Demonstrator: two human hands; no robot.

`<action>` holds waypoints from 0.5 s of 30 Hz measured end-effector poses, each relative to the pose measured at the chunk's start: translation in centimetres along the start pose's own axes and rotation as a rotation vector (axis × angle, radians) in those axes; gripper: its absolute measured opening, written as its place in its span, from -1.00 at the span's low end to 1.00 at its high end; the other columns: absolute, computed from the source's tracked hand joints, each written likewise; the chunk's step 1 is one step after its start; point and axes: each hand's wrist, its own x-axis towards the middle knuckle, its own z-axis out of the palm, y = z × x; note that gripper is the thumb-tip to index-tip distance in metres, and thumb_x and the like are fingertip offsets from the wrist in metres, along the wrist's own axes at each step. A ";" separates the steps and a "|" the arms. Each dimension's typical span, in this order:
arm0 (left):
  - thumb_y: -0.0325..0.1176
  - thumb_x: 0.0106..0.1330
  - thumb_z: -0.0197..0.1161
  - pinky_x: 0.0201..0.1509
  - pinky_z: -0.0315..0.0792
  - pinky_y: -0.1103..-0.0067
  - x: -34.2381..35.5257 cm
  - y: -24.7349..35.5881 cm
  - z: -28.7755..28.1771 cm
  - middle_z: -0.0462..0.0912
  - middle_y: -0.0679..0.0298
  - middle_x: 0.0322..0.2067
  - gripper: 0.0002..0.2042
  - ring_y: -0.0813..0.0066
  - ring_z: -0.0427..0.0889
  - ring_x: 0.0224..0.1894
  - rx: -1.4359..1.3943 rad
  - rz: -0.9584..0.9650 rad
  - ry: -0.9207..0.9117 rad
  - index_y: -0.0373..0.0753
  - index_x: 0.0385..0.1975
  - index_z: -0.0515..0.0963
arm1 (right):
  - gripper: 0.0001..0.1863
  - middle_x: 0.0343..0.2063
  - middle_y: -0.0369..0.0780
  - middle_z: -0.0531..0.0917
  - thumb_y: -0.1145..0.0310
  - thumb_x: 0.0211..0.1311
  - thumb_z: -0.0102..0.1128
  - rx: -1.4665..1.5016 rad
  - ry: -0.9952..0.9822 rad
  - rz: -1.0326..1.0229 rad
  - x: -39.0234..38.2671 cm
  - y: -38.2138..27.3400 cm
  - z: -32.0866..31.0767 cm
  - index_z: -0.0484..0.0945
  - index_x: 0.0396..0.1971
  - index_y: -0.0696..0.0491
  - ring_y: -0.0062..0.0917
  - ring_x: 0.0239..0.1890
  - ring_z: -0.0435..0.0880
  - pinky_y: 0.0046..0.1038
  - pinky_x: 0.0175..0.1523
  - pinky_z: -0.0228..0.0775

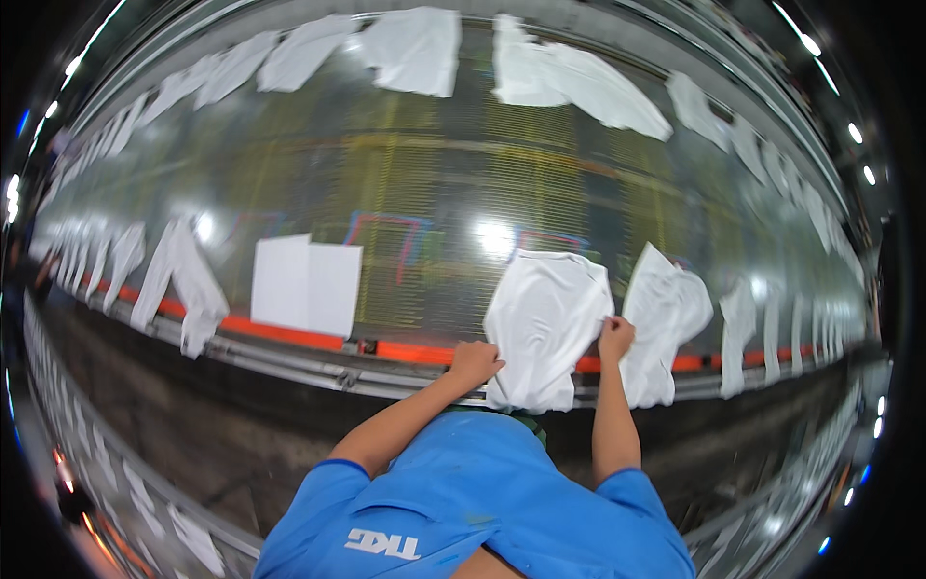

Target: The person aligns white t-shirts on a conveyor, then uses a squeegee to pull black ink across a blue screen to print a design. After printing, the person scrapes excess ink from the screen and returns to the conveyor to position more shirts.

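A white fabric piece (545,323), shaped like a garment panel with a curved top edge, lies on the long table in front of me. Folds run down its middle, and its lower end reaches over the table's near edge. At its left edge, my left hand (476,363) is closed with the fingertips gripping the cloth. Higher up on the opposite side, my right hand (615,340) pinches the right edge between thumb and fingers. Close by on the right lies another crumpled white fabric piece (661,328), its left edge near my right hand.
The long dark table (434,193) carries yellow ruled lines and red and blue marks. White rectangular sheets (307,285) lie to the left, beside narrow white fabric pieces (178,280). More white pieces (415,48) line the far edge. An orange strip (415,353) and metal rail run along the near edge.
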 end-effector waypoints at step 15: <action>-0.30 0.39 0.35 0.33 0.42 0.42 -3.5 13.0 -8.7 0.60 0.22 0.17 -0.49 0.43 0.59 0.20 -1.801 -0.318 -0.825 -0.29 0.28 0.42 | -0.54 0.22 -0.02 0.57 0.19 0.54 -0.10 1.801 -0.438 0.213 3.1 1.2 -30.7 0.48 0.20 0.22 -0.20 0.24 0.58 -0.05 0.41 0.35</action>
